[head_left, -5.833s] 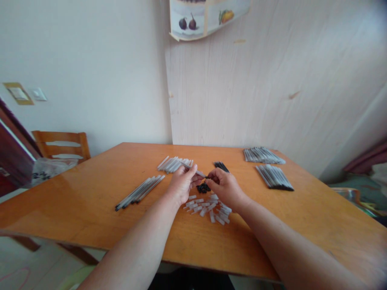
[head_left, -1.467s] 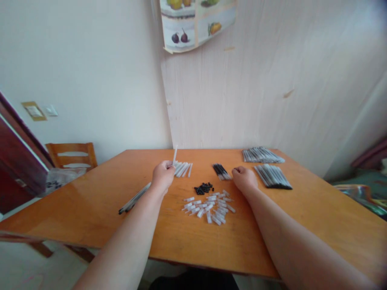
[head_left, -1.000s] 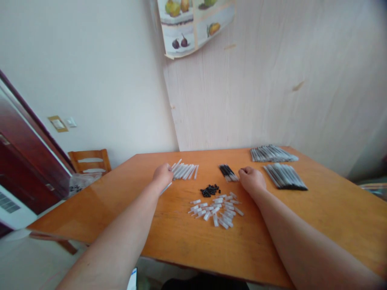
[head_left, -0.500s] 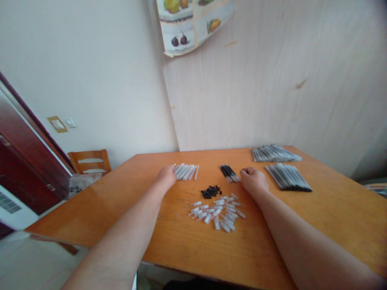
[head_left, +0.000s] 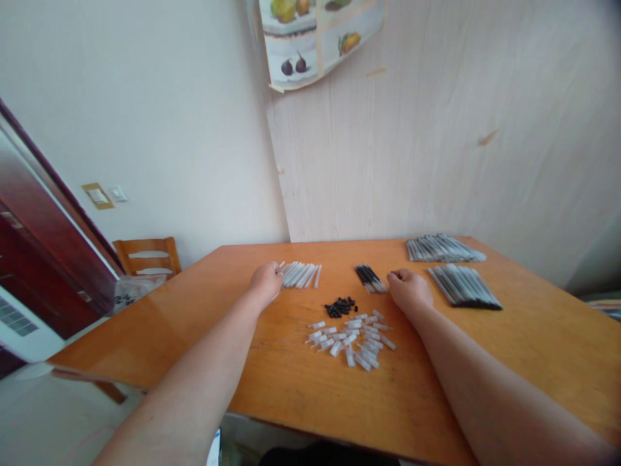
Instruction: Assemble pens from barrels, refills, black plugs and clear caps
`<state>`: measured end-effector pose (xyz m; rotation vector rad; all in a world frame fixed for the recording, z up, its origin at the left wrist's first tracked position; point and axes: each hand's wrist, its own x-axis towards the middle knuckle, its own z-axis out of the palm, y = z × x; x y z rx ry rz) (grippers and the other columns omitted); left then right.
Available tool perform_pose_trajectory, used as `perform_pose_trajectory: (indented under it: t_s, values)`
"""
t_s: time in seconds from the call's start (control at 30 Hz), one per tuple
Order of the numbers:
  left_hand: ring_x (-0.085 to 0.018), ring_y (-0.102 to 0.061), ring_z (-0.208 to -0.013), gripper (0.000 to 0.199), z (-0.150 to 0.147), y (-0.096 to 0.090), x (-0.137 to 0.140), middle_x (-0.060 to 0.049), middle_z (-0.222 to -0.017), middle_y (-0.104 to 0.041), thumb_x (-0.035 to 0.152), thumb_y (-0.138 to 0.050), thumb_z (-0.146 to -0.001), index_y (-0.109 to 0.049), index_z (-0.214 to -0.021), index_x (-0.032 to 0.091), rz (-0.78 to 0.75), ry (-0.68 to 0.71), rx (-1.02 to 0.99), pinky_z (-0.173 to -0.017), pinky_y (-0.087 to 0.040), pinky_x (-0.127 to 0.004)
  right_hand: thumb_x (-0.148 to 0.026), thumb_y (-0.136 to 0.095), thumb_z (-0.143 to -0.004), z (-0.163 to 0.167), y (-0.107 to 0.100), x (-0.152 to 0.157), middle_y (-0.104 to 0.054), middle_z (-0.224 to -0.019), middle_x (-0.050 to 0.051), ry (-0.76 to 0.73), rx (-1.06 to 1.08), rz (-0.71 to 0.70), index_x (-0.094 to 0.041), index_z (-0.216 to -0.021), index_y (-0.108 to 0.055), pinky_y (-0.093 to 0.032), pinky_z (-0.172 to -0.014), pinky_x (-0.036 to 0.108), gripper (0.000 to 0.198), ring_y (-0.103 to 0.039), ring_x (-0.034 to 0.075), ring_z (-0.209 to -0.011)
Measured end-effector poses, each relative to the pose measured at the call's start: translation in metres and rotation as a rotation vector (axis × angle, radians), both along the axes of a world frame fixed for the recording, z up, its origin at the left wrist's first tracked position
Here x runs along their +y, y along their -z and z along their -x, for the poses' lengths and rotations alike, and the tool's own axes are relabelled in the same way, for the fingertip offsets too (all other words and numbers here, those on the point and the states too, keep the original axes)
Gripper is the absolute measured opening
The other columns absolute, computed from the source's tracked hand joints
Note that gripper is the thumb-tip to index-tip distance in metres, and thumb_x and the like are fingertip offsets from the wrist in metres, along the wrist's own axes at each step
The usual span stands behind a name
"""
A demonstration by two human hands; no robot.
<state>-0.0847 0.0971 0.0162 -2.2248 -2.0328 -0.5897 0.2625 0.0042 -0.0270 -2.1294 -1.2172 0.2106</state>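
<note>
My left hand is closed on a slim white plastic tube, whose end shows above the fingers. Just right of it lies a row of similar white tubes. My right hand rests closed on the table, its fingers curled; what they hold, if anything, is hidden. Beside its fingertips is a bundle of thin sticks, black at the far part and pale at the near end. Between my forearms lie a small heap of black caps and many scattered translucent white pieces with thin tips.
Two flat stacks of grey, black-ended pens lie at the right, a far stack and a nearer stack. All sit on a wooden table against the wall. A wooden chair with a plastic bag stands beyond the left edge.
The camera view has shifted slightly. My left hand has moved a little left relative to the row of white tubes. My right hand stays in place, closed.
</note>
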Motion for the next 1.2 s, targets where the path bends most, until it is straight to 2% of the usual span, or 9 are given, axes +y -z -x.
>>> perform_pose_trajectory:
  t_s: [0.27, 0.47, 0.57, 0.7, 0.97, 1.2]
  values:
    - [-0.017, -0.063, -0.081, 0.016, 0.029, -0.001, -0.008, -0.006, -0.091, -0.071, 0.028, -0.055, -0.080, -0.068, -0.088, 0.020, 0.033, -0.054, -0.056, -0.067, -0.042, -0.024, -0.043, -0.043, -0.082, 0.000, -0.003, -0.003, -0.072, -0.094, 0.012, -0.017, -0.010, 0.006, -0.022, -0.096, -0.075, -0.038, -0.060, 0.027, 0.040, -0.065, 0.025, -0.087]
    - [-0.017, -0.062, -0.081, 0.015, 0.043, -0.002, -0.030, -0.004, -0.088, -0.072, 0.028, -0.056, -0.079, -0.069, -0.082, 0.021, 0.087, -0.037, -0.040, -0.065, -0.040, -0.023, -0.043, -0.044, -0.081, -0.001, -0.002, -0.002, -0.072, -0.095, 0.012, -0.025, -0.013, 0.003, -0.021, -0.095, -0.074, -0.036, -0.057, 0.027, 0.039, -0.065, 0.024, -0.086]
    - [-0.018, -0.062, -0.076, 0.015, 0.043, -0.001, -0.046, -0.004, -0.083, -0.072, 0.032, -0.058, -0.078, -0.069, -0.078, 0.022, 0.120, -0.017, -0.018, -0.062, -0.038, -0.024, -0.043, -0.044, -0.082, -0.002, -0.001, -0.002, -0.072, -0.093, 0.012, -0.032, -0.017, -0.012, -0.021, -0.095, -0.074, -0.036, -0.058, 0.027, 0.040, -0.065, 0.024, -0.085]
    - [-0.019, -0.062, -0.072, 0.024, 0.040, -0.001, -0.063, -0.005, -0.081, -0.071, 0.043, -0.055, -0.080, -0.069, -0.076, 0.024, 0.178, -0.020, 0.083, -0.061, -0.038, -0.026, -0.042, -0.043, -0.082, -0.002, -0.002, -0.003, -0.072, -0.092, 0.012, -0.038, -0.023, -0.009, -0.020, -0.096, -0.075, -0.037, -0.058, 0.027, 0.041, -0.065, 0.024, -0.085]
    - [-0.021, -0.063, -0.076, 0.018, 0.037, 0.002, -0.074, -0.006, -0.083, -0.071, 0.033, -0.054, -0.078, -0.071, -0.080, 0.027, 0.190, -0.065, 0.161, -0.060, -0.039, -0.027, -0.041, -0.044, -0.082, -0.002, -0.003, -0.002, -0.072, -0.092, 0.012, -0.035, -0.027, -0.023, -0.019, -0.096, -0.075, -0.038, -0.060, 0.026, 0.040, -0.065, 0.024, -0.086]
    - [-0.022, -0.063, -0.077, 0.014, 0.031, 0.002, -0.083, -0.007, -0.076, -0.069, 0.030, -0.058, -0.078, -0.067, -0.068, 0.024, 0.139, -0.007, 0.135, -0.063, -0.040, -0.028, -0.041, -0.044, -0.082, -0.001, -0.004, -0.002, -0.072, -0.092, 0.013, -0.014, -0.007, -0.070, -0.017, -0.093, -0.075, -0.038, -0.060, 0.027, 0.040, -0.065, 0.024, -0.084]
